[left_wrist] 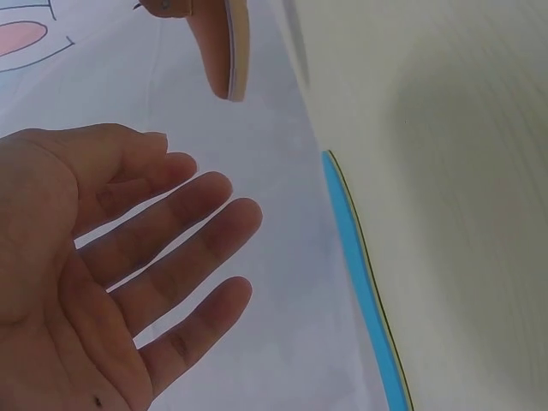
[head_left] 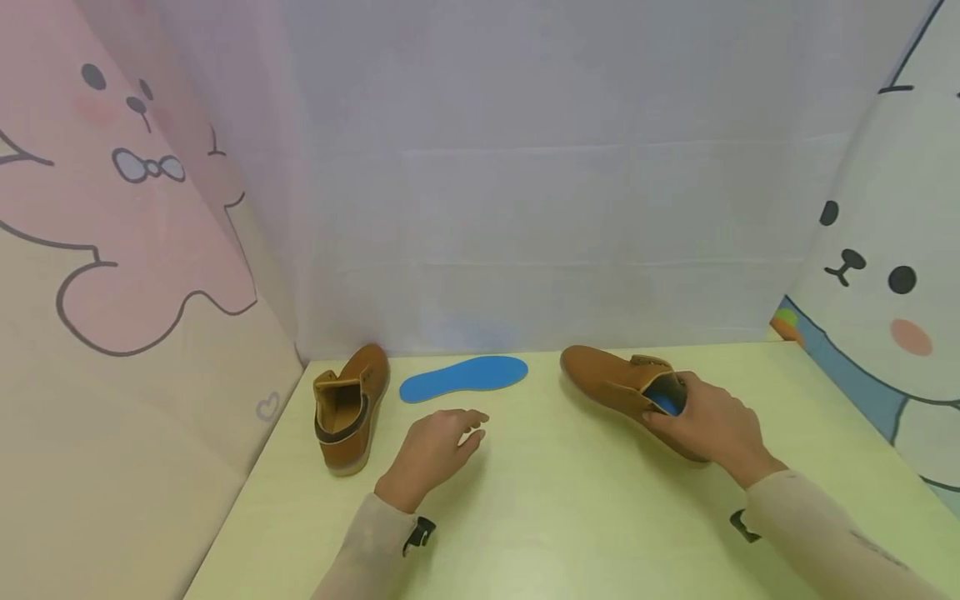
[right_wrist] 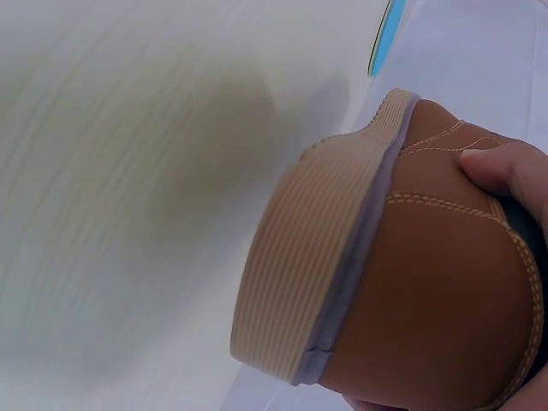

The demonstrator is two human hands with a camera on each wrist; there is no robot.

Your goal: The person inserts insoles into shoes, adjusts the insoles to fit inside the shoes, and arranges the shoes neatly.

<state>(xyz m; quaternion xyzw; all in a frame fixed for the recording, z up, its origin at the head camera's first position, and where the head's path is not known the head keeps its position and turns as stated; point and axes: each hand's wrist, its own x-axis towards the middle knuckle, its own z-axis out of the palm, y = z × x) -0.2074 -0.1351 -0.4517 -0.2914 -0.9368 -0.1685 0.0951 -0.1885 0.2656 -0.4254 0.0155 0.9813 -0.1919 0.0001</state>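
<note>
On the right, my right hand (head_left: 711, 419) grips a brown leather shoe (head_left: 611, 382) by its heel end, thumb on the near side. A blue insole (head_left: 667, 403) shows inside that shoe's opening, and its toe points to the far left. The right wrist view shows the shoe's ribbed tan sole (right_wrist: 300, 265) and the thumb pressed on the stitched upper. My left hand (head_left: 437, 450) hovers over the table with fingers loosely extended, holding nothing. Just beyond it lies a loose blue insole (head_left: 465, 377). Left of that hand stands a second brown shoe (head_left: 347, 417), opening toward me.
The pale yellow-green table (head_left: 525, 517) runs back to a white cloth wall (head_left: 540, 200). Cloth with a pink cartoon animal (head_left: 150, 225) closes off the left side. Another cloth with a white cartoon animal (head_left: 870, 333) hangs at the right. Both wrists wear dark straps.
</note>
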